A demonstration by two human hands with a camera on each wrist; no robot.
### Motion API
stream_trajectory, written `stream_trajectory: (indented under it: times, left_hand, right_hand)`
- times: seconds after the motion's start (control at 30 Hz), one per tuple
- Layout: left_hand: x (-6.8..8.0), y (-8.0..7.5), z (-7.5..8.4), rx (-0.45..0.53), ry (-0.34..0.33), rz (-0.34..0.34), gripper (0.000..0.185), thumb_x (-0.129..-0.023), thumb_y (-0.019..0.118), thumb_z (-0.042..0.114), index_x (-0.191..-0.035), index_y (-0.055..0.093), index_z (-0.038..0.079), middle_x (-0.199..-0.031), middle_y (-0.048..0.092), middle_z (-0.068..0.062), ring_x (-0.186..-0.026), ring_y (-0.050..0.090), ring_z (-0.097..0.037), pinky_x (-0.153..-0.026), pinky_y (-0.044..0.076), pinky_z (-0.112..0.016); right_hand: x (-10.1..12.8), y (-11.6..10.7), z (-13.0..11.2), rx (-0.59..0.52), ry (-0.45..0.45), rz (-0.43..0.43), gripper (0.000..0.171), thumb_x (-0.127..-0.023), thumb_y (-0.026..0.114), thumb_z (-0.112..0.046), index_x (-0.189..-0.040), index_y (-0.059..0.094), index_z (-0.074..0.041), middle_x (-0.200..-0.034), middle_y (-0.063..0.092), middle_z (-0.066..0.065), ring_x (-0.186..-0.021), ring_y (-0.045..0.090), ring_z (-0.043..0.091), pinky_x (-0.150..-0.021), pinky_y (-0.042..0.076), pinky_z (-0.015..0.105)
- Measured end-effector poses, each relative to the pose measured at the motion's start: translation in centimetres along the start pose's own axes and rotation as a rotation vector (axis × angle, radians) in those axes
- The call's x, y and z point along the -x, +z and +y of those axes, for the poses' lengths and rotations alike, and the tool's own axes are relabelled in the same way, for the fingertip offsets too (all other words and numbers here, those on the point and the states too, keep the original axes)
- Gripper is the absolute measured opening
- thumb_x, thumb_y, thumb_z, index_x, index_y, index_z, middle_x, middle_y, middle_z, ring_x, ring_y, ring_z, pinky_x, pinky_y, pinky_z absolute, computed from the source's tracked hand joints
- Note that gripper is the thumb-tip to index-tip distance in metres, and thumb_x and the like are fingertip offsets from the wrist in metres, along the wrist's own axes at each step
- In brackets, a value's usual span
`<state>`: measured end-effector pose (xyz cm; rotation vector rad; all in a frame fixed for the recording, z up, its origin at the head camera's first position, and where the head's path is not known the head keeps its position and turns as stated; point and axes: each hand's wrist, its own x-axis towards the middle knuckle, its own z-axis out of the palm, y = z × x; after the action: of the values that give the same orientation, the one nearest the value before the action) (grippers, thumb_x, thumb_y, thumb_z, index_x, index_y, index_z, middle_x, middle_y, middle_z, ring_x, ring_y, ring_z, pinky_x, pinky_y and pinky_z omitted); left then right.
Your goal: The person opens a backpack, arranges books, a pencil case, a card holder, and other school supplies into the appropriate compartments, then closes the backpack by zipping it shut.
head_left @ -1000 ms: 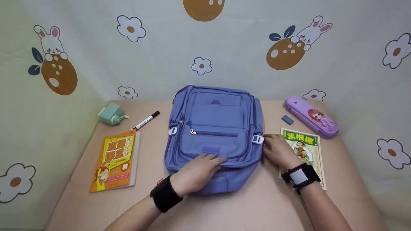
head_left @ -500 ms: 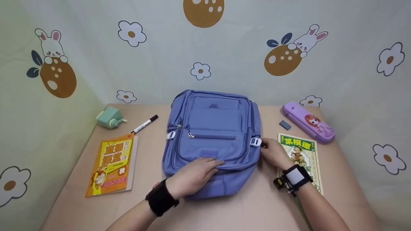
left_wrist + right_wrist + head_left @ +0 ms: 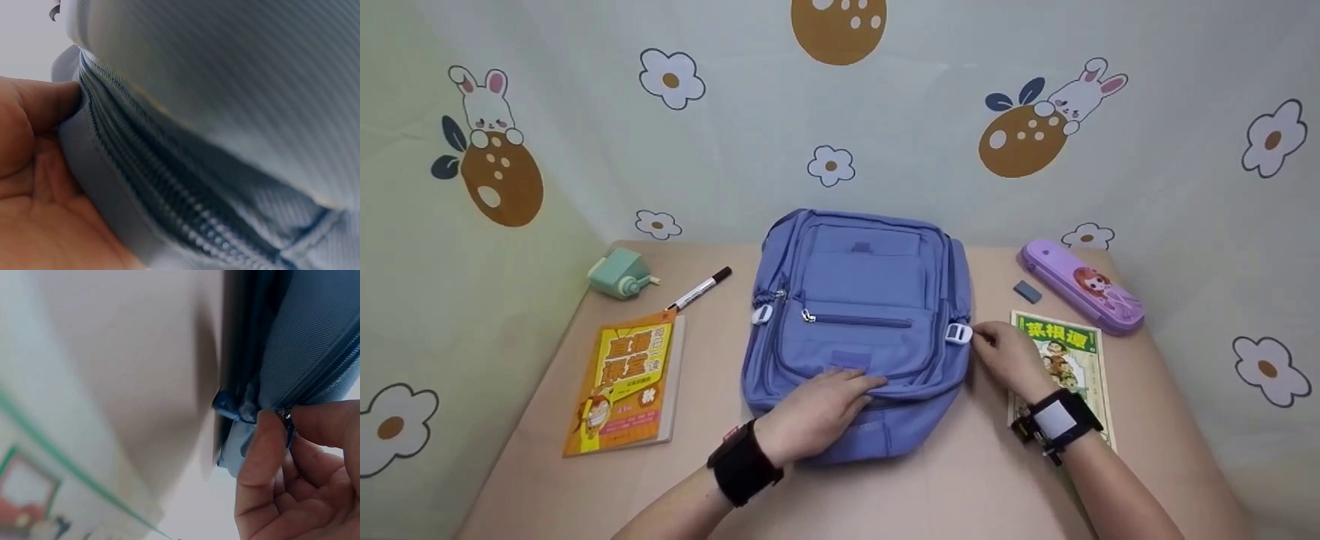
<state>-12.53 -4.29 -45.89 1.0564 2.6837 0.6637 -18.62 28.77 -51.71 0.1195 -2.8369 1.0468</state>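
Observation:
A blue backpack (image 3: 861,277) lies on the table with its front pockets up. My left hand (image 3: 817,412) rests over its lower front edge, fingers lying on the fabric. In the left wrist view, the thumb (image 3: 62,104) of that hand grips the edge strip beside a zipper (image 3: 169,191). At the right side of the bag, just beyond a white buckle (image 3: 958,334), is my right hand (image 3: 1012,360). The right wrist view shows its thumb and finger pinching a small metal zipper pull (image 3: 288,415) at the end of a zipper line. Most of the pull is hidden by the fingertips.
An orange book (image 3: 622,382), a marker (image 3: 701,289) and a green sharpener-like gadget (image 3: 621,271) lie left of the bag. On the right are a green-and-cream book (image 3: 1057,352) partly under my right forearm, an eraser (image 3: 1027,291) and a purple pencil case (image 3: 1084,285).
The head view has tilted slightly. My right hand has shifted a little along the bag's right side, its fingers drawing together. The left hand and backpack hold nearly the same place.

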Motion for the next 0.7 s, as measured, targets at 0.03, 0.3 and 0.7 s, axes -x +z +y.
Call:
stream_trajectory:
  times: [0.03, 0.3, 0.7]
  left_hand:
    - [0.0, 0.1, 0.0, -0.004, 0.002, 0.008, 0.039, -0.111, 0.042, 0.025, -0.147, 0.056, 0.016, -0.144, 0.059, -0.010, -0.136, 0.051, -0.028, -0.115, 0.036, -0.049]
    - [0.0, 0.4, 0.2, -0.007, -0.001, 0.046, 0.037, -0.110, 0.044, 0.021, -0.145, 0.058, 0.015, -0.140, 0.062, -0.008, -0.132, 0.055, -0.029, -0.113, 0.038, -0.048]
    - [-0.1, 0.8, 0.6, -0.077, -0.008, 0.029, 0.037, -0.110, 0.046, 0.023, -0.144, 0.059, 0.014, -0.140, 0.061, -0.014, -0.130, 0.056, -0.035, -0.111, 0.040, -0.051]
  right_hand:
    - [0.0, 0.0, 0.1, 0.013, -0.018, 0.016, 0.019, -0.096, 0.065, -0.009, -0.107, 0.075, 0.003, -0.105, 0.074, 0.020, -0.096, 0.069, 0.036, -0.089, 0.053, 0.053]
    - [1.7, -0.4, -0.2, 0.111, -0.102, 0.025, 0.013, -0.094, 0.069, -0.008, -0.101, 0.077, -0.001, -0.098, 0.075, 0.015, -0.089, 0.070, 0.033, -0.082, 0.055, 0.052]
    - [5.7, -1.8, -2.5, 0.225, -0.149, -0.078, 0.005, -0.092, 0.073, -0.017, -0.091, 0.077, -0.015, -0.088, 0.073, 0.000, -0.075, 0.067, 0.017, -0.070, 0.056, 0.042]
